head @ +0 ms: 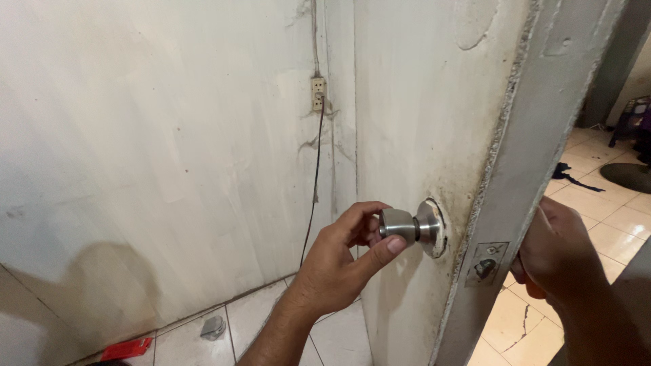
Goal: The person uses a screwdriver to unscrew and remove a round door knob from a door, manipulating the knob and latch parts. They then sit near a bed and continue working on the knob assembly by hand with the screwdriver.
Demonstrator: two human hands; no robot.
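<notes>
The left hand grips the steel door knob with thumb under and fingers curled over the top, the knob standing out from its round rose plate on the near face of the white door, a little below the middle of the view. The right hand reaches round the door's edge to the far side; it looks closed on something there, but the door hides what, so I cannot tell. The latch plate on the door edge looks empty and dark — if the two halves of the knob are not lined up through it, the knob could bind or slip off, and a loose half might drop onto the tiles. The door paint is scuffed and grimy round the plate. Left of it runs a stained white wall with a wall socket and a thin black cable hanging down. On the tiled floor lie a red object and a small grey piece.
</notes>
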